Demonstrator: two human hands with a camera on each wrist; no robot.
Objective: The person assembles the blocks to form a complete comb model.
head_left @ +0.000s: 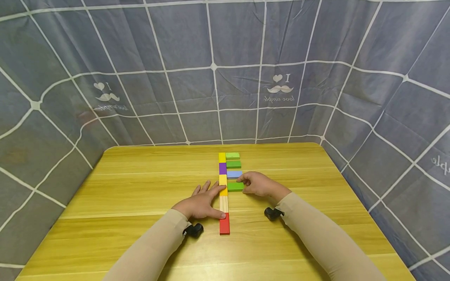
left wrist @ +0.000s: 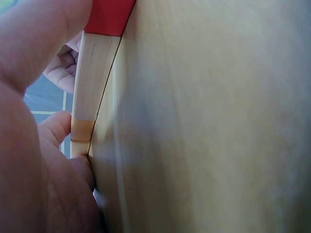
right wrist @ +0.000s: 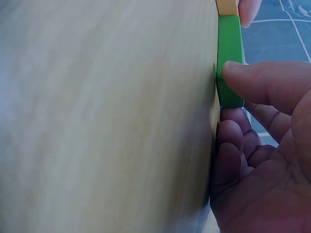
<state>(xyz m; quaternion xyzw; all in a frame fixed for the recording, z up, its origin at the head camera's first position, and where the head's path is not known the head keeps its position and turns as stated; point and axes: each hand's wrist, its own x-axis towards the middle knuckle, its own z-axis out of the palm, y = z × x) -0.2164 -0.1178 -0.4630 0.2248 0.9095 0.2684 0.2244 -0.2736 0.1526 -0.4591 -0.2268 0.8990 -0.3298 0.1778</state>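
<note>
A column of flat wooden blocks runs away from me: a red block [head_left: 224,227], a plain wood block [head_left: 224,203], a yellow block [head_left: 223,180], a purple block [head_left: 223,168] and a small yellow block [head_left: 222,157]. My left hand [head_left: 199,204] lies beside it with spread fingers, thumb touching the red block and index fingertip on the nearer yellow one. To the right, my right hand [head_left: 259,184] pinches the outer end of a green block [right wrist: 230,46], its thumb on the near side. That block's inner end meets the column.
Beyond the green block, a blue block [head_left: 234,175], another green block [head_left: 233,164] and a light green block [head_left: 233,155] stick out rightward from the column. The wooden table [head_left: 140,187] ends at a grey checked curtain [head_left: 190,89] behind and at both sides.
</note>
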